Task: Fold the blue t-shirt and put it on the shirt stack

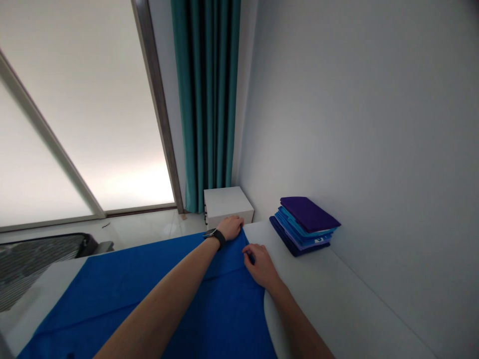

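Observation:
A wide blue cloth (228, 299) lies spread over the white table, with a few creases running across it. At its far right corner, my left hand (230, 228) has its fingers bent down over the edge and grips the fabric; a dark watch is on that wrist. Just nearer along the right edge, my right hand (261, 264) is curled, thumb and forefinger pinching the cloth's border. Right of my hands sits a stack of folded cloths (305, 227) in purple, light blue and navy.
The white table (318, 294) meets a plain wall on the right. Beyond its far edge stands a small white cabinet (226, 202) before a teal curtain (207, 99). A frosted glass door (86, 109) is at the left. A chair with dark mesh (41, 264) is by the table's left side.

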A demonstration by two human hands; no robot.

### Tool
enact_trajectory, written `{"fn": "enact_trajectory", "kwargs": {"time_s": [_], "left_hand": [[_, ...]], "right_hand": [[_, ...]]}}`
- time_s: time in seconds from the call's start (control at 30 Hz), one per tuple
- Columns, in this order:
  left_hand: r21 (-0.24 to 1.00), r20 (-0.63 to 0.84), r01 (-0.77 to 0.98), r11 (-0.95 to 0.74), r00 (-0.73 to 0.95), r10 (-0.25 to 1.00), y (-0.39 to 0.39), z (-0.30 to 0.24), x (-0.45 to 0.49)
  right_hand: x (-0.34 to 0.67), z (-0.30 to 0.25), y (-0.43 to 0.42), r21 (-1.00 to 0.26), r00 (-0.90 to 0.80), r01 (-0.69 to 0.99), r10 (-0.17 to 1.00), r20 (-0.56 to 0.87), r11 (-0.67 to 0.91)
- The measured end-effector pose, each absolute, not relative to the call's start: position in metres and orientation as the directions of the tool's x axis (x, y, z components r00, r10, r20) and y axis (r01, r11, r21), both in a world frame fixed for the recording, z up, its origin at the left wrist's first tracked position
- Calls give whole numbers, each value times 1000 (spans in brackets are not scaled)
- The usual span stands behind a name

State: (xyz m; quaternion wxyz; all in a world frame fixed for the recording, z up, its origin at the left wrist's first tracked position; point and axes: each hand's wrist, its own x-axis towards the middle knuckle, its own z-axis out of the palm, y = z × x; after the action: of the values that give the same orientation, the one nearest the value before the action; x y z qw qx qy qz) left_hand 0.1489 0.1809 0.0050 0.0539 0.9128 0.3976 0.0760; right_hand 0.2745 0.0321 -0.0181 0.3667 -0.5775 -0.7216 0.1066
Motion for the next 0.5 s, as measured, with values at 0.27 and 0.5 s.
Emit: {"fn": "enact_trajectory", "kwargs": {"time_s": [0.27,0.5], "left_hand": [[205,90,737,-645,642,762,184,3,148],[220,86,758,-614,612,786,180,0,150]], "right_hand": [[274,-15,36,-847,51,462,945,324,265],[282,-27,39,-580,150,811,933,329,74]]}}
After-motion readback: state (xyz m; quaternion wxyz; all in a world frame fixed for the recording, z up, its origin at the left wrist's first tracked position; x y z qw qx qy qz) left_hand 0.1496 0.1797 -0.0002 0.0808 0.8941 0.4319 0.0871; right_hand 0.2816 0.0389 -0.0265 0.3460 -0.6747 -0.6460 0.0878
